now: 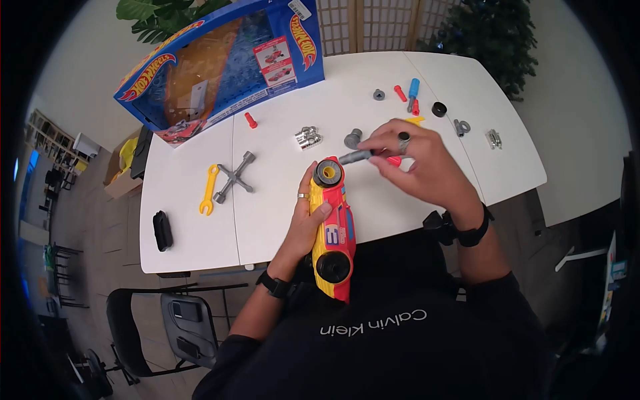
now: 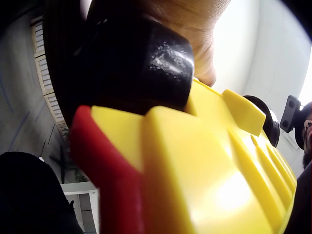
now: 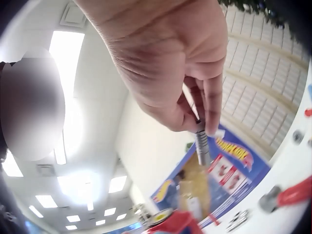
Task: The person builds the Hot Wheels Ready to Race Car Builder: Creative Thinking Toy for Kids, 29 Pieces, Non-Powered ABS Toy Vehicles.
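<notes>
My left hand (image 1: 305, 223) grips a red and yellow toy car (image 1: 341, 223) on its side, thumb across the red body. At its far end, a wheel (image 1: 329, 173) with a grey rim and yellow hub faces up; a black wheel (image 1: 333, 267) sits nearer my shirt. Between thumb and fingertips, my right hand (image 1: 427, 163) pinches a grey toy bolt (image 1: 355, 157), just right of the yellow-hubbed wheel. Ridges like a thread show on the bolt (image 3: 202, 146) in the right wrist view. The car's yellow underside (image 2: 209, 161) fills much of the left wrist view.
A blue Hot Wheels box (image 1: 227, 67) stands at the back left. On the white table (image 1: 280, 227) lie a yellow wrench (image 1: 209, 190), a grey cross wrench (image 1: 235, 178), chrome pieces (image 1: 309, 137), a blue-handled screwdriver (image 1: 413, 92), a black wheel (image 1: 439, 109) and red pegs (image 1: 251, 120).
</notes>
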`<state>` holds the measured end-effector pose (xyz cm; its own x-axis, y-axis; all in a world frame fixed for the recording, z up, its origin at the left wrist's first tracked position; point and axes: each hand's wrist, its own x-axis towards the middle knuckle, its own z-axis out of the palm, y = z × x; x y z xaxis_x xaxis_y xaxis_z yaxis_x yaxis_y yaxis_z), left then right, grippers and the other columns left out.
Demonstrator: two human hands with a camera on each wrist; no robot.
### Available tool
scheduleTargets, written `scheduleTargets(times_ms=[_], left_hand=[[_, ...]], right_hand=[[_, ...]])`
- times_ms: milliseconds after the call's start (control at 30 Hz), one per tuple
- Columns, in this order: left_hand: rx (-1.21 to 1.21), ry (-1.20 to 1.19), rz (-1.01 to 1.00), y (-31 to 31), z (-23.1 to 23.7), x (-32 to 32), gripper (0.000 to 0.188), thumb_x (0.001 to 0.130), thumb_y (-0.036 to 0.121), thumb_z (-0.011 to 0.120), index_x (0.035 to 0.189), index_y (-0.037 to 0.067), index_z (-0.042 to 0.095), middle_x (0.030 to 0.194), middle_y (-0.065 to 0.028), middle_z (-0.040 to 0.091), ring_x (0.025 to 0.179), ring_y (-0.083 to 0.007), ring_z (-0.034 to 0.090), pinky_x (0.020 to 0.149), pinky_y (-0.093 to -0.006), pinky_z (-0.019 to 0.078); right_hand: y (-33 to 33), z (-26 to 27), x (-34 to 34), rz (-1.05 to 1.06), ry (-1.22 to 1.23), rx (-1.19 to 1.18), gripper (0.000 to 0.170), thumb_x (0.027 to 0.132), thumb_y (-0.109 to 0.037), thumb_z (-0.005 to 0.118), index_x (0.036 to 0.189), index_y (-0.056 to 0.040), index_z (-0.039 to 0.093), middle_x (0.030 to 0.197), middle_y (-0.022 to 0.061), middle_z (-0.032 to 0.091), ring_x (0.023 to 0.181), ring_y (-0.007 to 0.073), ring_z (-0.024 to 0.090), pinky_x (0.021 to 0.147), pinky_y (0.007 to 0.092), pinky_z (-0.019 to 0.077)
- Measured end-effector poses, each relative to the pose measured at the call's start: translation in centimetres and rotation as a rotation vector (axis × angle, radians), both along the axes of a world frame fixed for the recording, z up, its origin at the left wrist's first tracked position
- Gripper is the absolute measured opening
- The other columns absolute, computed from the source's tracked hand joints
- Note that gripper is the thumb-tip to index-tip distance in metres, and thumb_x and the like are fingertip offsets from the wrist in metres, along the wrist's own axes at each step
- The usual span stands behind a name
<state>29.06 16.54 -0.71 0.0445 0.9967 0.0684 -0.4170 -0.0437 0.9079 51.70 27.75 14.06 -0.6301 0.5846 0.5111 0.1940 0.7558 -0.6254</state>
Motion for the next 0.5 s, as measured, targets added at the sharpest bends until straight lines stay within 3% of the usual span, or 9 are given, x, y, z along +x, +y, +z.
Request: scheduleTargets(times_ms=[100,233,300,333,400,500], left_hand=[[0.004,-0.010,0.009,0.1,0.1,0.0,0.087,0.102,0.015,0.064,0.171,0.020,0.011,0.140,-0.0137,0.056,0.114,-0.0220,0.067,0.097,-0.0378,0.0598],[0.002,-0.003,0.005,0.0,0.7,0.4,0.086,0.102,0.010,0.062,0.171,0.020,0.011,0.140,-0.0136,0.057,0.115,-0.0219,0.067,0.098,-0.0380,0.0592],[-0.031,0.079,0.060,-0.2,1.5,1.0,0.094,0.097,0.039,0.070,0.170,0.013,0.016,0.135,-0.0106,0.056,0.112,-0.0181,0.064,0.096,-0.0334,0.0571],[-0.030,0.079,0.060,-0.1,1.4,0.9,0.094,0.097,0.039,0.070,0.170,0.013,0.016,0.135,-0.0106,0.056,0.112,-0.0181,0.064,0.096,-0.0334,0.0571],[-0.006,0.002,0.032,0.1,0.9,0.5,0.086,0.102,0.009,0.062,0.171,0.020,0.012,0.139,-0.0140,0.058,0.115,-0.0233,0.068,0.098,-0.0384,0.0593],[-0.004,0.004,-0.002,0.2,0.5,0.3,0.085,0.102,0.010,0.062,0.170,0.020,0.012,0.139,-0.0143,0.057,0.115,-0.0238,0.068,0.098,-0.0388,0.0593]], right_hand=[[-0.9,0.7,-1.4,0.089,-0.145,-0.002,0.020,0.092,-0.004,0.072,0.111,-0.0003,0.076,0.108,0.0124,0.070,0.092,0.0297,0.072,0.086,0.0377,0.0589],[-0.4,-0.2,-2.6,0.153,-0.245,0.173,0.021,0.090,0.002,0.071,0.110,-0.0002,0.074,0.112,0.0114,0.072,0.099,0.0301,0.072,0.091,0.0359,0.0588],[0.0,-1.3,-3.4,0.168,-0.246,0.232,0.018,0.091,0.001,0.071,0.108,0.0004,0.074,0.108,0.0113,0.072,0.098,0.0314,0.072,0.092,0.0371,0.0582],[0.3,-1.9,-3.8,0.203,-0.240,0.295,0.015,0.092,-0.002,0.071,0.107,0.0000,0.075,0.107,0.0110,0.072,0.099,0.0306,0.071,0.091,0.0378,0.0577],[0.4,-2.5,-4.1,0.235,-0.235,0.359,0.013,0.094,-0.006,0.071,0.105,-0.0004,0.075,0.106,0.0108,0.072,0.101,0.0298,0.069,0.091,0.0385,0.0572],[-0.2,-1.6,-4.5,0.102,-0.427,0.438,0.012,0.096,-0.011,0.071,0.103,-0.0024,0.076,0.112,0.0097,0.070,0.104,0.0292,0.066,0.090,0.0394,0.0564]])
